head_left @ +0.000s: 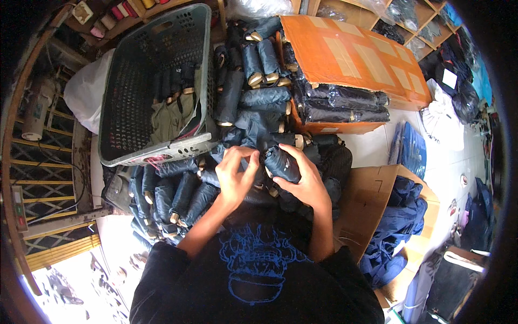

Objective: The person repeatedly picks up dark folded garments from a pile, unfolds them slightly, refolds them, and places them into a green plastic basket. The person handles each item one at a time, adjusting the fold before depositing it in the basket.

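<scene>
A person looks down at their own two hands, working over a heap of rolled dark navy garments. The landmark is a grey plastic laundry basket [156, 86], tilted on its side; everything else is placed from it.

Just below and to the right of the basket's lower rim, both hands meet on one rolled dark bundle [281, 163]. The right hand [307, 181] wraps around the bundle from beneath, fingers closed on it. The left hand [234, 175] curls its fingers over the near end of the same roll, gripping or pinching the cloth; exactly what the fingertips do there is hidden.

Below the basket lies the pile of finished rolls [172, 200], each with a pale tan band at one end. More rolls [259, 59] are stacked to the basket's right, against an orange cardboard box [356, 59] holding similar rolls in clear wrap. Further right and lower, an open brown carton [372, 200] holds loose blue cloth [399, 227].

The step in hand looks like tightening or securing this one roll. The next move probably calls for keeping the right hand's hold firm so the roll does not loosen while the left finishes the end.
</scene>
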A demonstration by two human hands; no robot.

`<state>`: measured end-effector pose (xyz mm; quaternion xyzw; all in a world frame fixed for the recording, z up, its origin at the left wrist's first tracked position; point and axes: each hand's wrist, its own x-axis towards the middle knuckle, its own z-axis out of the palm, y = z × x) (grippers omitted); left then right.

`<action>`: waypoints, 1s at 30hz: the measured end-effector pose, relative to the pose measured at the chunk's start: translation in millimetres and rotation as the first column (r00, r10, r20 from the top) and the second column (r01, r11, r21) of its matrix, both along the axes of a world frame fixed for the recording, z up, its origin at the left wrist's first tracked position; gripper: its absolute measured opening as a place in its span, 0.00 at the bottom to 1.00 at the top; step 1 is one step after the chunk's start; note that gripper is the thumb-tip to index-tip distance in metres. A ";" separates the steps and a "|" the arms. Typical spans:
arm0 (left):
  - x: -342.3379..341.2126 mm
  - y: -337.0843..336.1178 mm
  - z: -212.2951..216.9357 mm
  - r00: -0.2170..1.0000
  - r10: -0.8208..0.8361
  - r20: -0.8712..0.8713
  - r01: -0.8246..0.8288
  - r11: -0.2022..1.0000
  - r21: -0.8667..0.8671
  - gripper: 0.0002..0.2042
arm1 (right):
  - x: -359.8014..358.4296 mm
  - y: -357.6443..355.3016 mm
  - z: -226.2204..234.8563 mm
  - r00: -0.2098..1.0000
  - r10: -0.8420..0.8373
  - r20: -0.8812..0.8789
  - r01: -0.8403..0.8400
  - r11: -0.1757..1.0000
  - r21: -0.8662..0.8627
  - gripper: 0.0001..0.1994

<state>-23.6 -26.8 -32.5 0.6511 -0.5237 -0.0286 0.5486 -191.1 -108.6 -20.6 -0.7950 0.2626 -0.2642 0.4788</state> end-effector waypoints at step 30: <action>-12.0 -8.8 -4.1 0.977 -0.078 0.198 0.092 0.994 -0.063 0.08 | -4.5 -4.6 -2.6 0.997 -0.051 0.054 0.060 0.980 -0.190 0.24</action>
